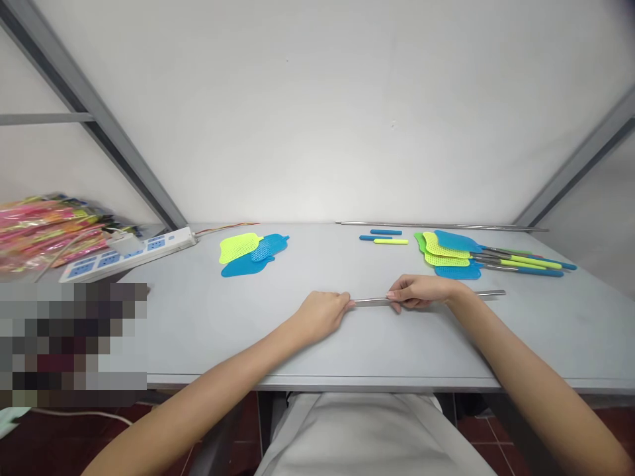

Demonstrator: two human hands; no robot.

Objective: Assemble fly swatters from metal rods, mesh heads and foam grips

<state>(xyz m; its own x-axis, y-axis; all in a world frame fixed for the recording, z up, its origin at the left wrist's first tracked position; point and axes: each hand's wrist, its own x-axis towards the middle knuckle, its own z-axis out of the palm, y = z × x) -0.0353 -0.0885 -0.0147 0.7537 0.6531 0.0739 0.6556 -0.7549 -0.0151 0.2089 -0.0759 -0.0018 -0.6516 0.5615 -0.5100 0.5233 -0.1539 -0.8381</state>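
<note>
Pale cloth (372, 436) nearest, loosely creased, below the front edge of the grey surface (198, 337). Rod (372, 301) runs sideways between the hands; whether it touches the surface there, cannot tell. Left grip (323, 312) closed around its left part, end hidden; right grip (419, 291) pinches it farther along, thumb against fingers. Risk, judged: slick rod may slide or roll if the pinch slackens; its free right end, near the swatters (454, 241), could knock them if the right wrist swings. Materials: rod shiny, thin, straight. Swatters piled, flat-faced, perforated, metal-shafted. Loose heads (241, 247), yellow and blue, overlap at left; three slim handles (391, 242) lie beyond the rod.
</note>
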